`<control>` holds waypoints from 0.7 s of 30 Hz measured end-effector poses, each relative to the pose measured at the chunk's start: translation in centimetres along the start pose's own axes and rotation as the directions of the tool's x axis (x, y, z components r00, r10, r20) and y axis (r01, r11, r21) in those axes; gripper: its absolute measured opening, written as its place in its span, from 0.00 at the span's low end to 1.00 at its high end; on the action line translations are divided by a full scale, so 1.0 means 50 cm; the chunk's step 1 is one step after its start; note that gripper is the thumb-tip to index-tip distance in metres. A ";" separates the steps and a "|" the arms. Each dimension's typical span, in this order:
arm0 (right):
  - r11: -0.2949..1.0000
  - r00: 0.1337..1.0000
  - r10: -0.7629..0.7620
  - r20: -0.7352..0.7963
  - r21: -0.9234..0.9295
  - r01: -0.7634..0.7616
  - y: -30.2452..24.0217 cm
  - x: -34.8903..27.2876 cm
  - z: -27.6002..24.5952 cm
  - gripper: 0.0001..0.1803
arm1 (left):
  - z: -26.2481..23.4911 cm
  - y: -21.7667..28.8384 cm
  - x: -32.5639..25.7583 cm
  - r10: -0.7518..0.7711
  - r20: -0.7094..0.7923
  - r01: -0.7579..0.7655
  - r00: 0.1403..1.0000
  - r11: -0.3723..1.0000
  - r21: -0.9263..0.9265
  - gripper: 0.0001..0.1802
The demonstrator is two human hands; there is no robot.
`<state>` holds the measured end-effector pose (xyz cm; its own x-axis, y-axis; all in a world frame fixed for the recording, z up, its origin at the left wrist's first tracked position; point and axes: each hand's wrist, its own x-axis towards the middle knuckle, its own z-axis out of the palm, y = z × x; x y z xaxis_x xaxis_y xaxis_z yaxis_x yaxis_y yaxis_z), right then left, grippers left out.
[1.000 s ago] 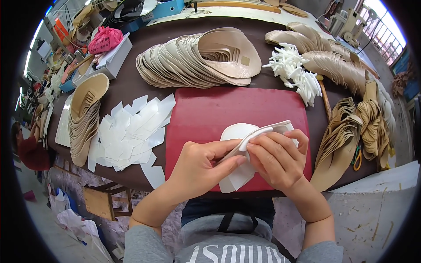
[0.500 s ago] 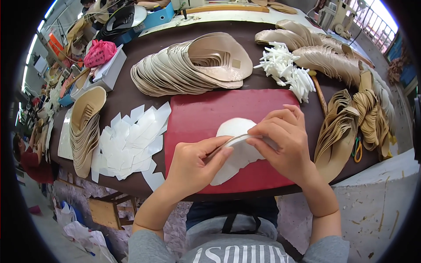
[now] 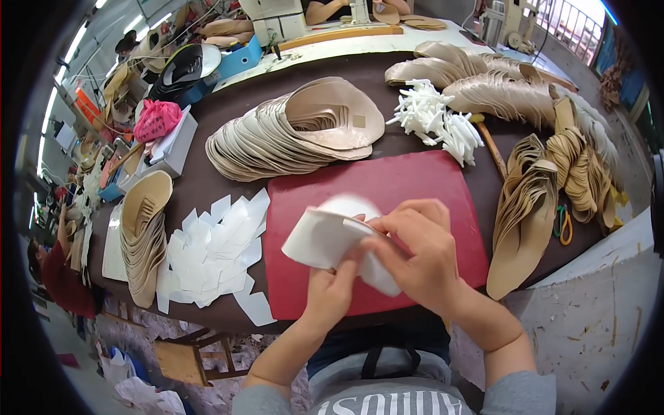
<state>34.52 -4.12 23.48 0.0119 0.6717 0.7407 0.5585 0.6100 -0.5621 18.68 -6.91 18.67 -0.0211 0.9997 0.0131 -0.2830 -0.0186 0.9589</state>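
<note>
Both my hands hold a white flat shoe-shaped piece [image 3: 325,235] above the red mat [image 3: 415,187]. My left hand [image 3: 330,290] grips its lower edge from beneath, thumb up. My right hand [image 3: 415,252] pinches its right side, fingers curled over it, and the piece is bent and tilted up to the left. A second white layer [image 3: 379,275] hangs down between the two hands.
White cut paper pieces [image 3: 214,252] lie left of the mat. Fanned beige insoles [image 3: 290,135] sit behind it, a white strip pile [image 3: 436,121] at back right, tan insole stacks [image 3: 532,200] on the right and another [image 3: 142,235] at left. A pink bag [image 3: 155,119] rests on a box.
The white piece has been lifted and turned from lying nearly flat to bent up toward the left. Both hands have shifted lower and closer to me.
</note>
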 end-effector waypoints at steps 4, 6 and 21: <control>0.903 0.944 0.318 -0.086 0.332 -0.274 0.027 -0.026 -0.040 0.07 | 0.015 0.134 0.006 -0.313 0.381 0.427 0.870 0.865 -0.264 0.25; 0.655 0.755 0.437 0.489 0.401 -0.640 0.083 -0.061 -0.086 0.06 | 0.004 0.149 0.015 -0.310 0.563 0.542 0.767 0.782 -0.308 0.28; 0.821 0.941 0.324 -0.096 -0.465 -0.330 0.236 -0.339 -0.322 0.20 | 0.160 -0.205 0.051 0.131 0.857 -0.849 0.499 -0.122 0.513 0.23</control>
<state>54.25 -15.08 10.23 0.2717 0.7898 0.5498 0.8406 0.0833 -0.5351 29.22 -4.05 11.17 0.7738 0.5106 0.3748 0.5448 -0.8384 0.0175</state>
